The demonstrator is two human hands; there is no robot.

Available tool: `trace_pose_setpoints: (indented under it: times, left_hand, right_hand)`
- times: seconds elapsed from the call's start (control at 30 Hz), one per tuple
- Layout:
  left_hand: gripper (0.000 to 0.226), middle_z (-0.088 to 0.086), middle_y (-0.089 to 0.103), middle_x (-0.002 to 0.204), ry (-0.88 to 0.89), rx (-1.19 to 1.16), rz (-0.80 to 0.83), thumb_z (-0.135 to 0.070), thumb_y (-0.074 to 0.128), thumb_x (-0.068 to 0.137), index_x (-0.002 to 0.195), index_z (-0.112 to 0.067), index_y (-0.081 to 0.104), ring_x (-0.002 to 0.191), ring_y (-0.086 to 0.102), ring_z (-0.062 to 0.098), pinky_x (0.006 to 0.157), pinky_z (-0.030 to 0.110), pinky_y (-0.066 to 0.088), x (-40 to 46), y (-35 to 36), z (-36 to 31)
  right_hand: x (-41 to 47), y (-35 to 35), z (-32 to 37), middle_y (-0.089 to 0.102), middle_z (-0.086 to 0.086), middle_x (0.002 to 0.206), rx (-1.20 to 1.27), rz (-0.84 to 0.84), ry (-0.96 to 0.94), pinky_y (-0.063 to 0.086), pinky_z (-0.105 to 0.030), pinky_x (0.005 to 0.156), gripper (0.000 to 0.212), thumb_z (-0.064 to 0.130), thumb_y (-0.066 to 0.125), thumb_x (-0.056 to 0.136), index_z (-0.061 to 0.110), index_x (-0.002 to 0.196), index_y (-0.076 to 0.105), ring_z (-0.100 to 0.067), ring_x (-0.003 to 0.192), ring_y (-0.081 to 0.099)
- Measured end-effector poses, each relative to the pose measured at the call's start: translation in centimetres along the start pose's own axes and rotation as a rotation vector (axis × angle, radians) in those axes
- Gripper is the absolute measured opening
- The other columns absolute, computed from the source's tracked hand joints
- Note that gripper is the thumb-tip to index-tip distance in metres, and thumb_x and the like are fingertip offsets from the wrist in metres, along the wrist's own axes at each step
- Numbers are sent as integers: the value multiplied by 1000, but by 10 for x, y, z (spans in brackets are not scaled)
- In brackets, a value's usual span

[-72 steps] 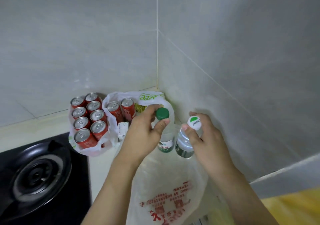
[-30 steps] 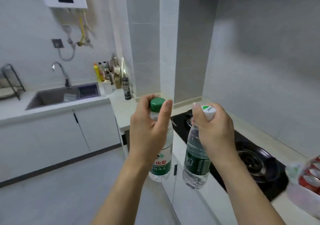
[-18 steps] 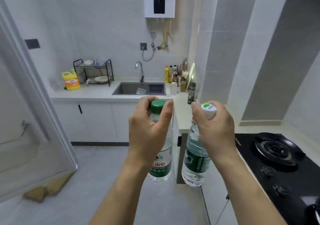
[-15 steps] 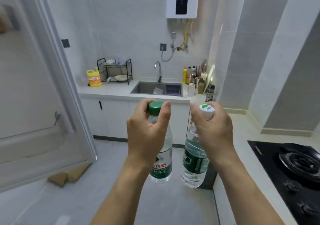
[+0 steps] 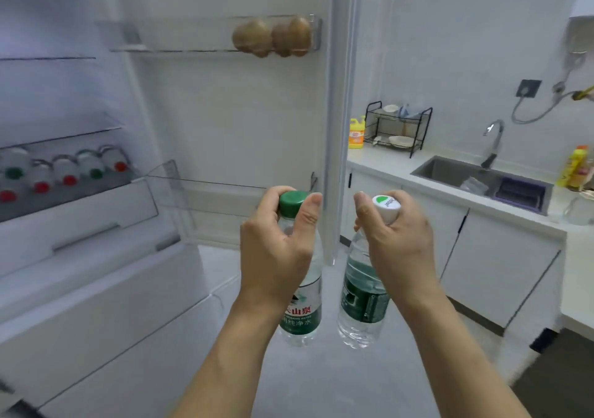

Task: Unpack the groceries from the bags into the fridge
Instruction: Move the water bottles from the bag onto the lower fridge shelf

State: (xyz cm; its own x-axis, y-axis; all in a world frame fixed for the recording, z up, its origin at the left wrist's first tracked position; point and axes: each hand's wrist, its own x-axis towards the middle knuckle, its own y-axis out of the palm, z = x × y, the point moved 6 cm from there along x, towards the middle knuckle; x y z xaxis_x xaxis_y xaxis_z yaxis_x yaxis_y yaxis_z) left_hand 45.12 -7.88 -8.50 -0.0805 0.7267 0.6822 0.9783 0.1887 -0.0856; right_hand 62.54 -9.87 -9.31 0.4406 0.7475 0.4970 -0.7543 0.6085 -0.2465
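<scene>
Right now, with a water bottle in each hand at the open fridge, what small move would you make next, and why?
Probably swing the left hand and its green-capped bottle left toward the fridge shelf: bottles already lie in a row there. The right hand holds the white-capped bottle clear.

Open white fridge (image 5: 96, 305) – a row of capped bottles (image 5: 64, 173) lying on its inner glass shelf (image 5: 64, 136). Brown round fruits (image 5: 273, 37) sit in the clear top door rack (image 5: 180, 37). Beyond, a white kitchen counter (image 5: 385, 168) carries a black wire dish rack (image 5: 398, 128) – a yellow detergent jug (image 5: 356, 133) just beside it
</scene>
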Motion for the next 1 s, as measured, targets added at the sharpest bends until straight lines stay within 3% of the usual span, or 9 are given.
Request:
trace_pose_setpoints:
  times: [0.17, 0.3, 0.47, 0.73, 1.0]
  left_hand:
    - [28, -2, 66, 73, -9, 123, -138, -41, 60, 92, 87, -14, 60, 73, 63, 17, 64, 22, 49, 4, -65, 20]
    - [30, 0, 65, 72, -14, 207, -208, -43, 58, 93, 87, -14, 59, 71, 62, 19, 63, 28, 49, 9, -114, 35]
    - [32, 1, 65, 71, 0, 274, -277, -40, 56, 95, 87, -10, 59, 70, 63, 20, 63, 27, 49, 23, -168, 52]
    - [39, 0, 65, 74, -21, 325, -366, -49, 50, 94, 91, -11, 57, 72, 62, 18, 65, 25, 49, 43, -211, 80]
    - [36, 7, 63, 78, -136, 361, -444, -47, 50, 94, 97, -11, 50, 70, 58, 17, 64, 25, 46, 57, -228, 115]
  right_hand:
    - [-5, 77, 19, 65, -4, 69, 105, 162, -20, 52, -43, 58, 33, 49, 59, 88, 17, 81, 56, -21, 63, 62]
    - [-14, 132, 38, 66, -4, 68, 162, 264, -49, 49, -35, 56, 34, 49, 59, 88, 16, 79, 57, -20, 60, 60]
    - [-19, 194, 61, 66, -5, 66, 222, 337, -54, 47, -36, 51, 35, 49, 60, 88, 17, 76, 55, -16, 51, 52]
    - [-17, 253, 79, 67, -5, 67, 264, 399, -57, 48, -37, 52, 32, 50, 59, 87, 20, 77, 55, -14, 51, 52]
    - [-5, 296, 73, 67, -3, 70, 291, 472, -27, 45, -29, 52, 31, 49, 58, 88, 20, 78, 56, -15, 55, 55]
